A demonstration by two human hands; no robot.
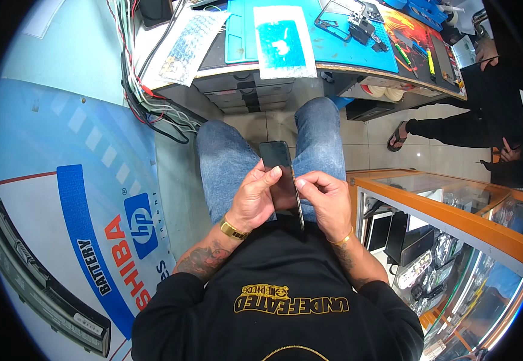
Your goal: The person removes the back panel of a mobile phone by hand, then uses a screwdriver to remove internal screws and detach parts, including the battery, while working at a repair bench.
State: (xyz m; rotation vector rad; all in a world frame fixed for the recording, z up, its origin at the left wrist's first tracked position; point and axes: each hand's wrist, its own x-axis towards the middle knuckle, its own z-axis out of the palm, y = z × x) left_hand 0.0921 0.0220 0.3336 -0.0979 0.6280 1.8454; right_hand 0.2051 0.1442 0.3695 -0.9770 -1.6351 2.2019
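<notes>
A dark smartphone [284,194] stands tilted above my lap, its black screen facing partly to the left. My left hand [253,198] grips it from the left side, the thumb lying across the screen. At the opposite long edge, my right hand [329,201] is closed in a pinch, thumb and forefinger against the phone's side. Anything small between those fingertips is hidden. Under the phone are my knees in blue jeans [228,159].
Ahead stands a workbench with a blue mat [243,30], a white-bordered blue sheet [282,45], bubble wrap [192,48] and a metal holder [358,27]. Cables [138,99] hang at its left. A glass display case [442,204] is at right, beyond it another person [484,129].
</notes>
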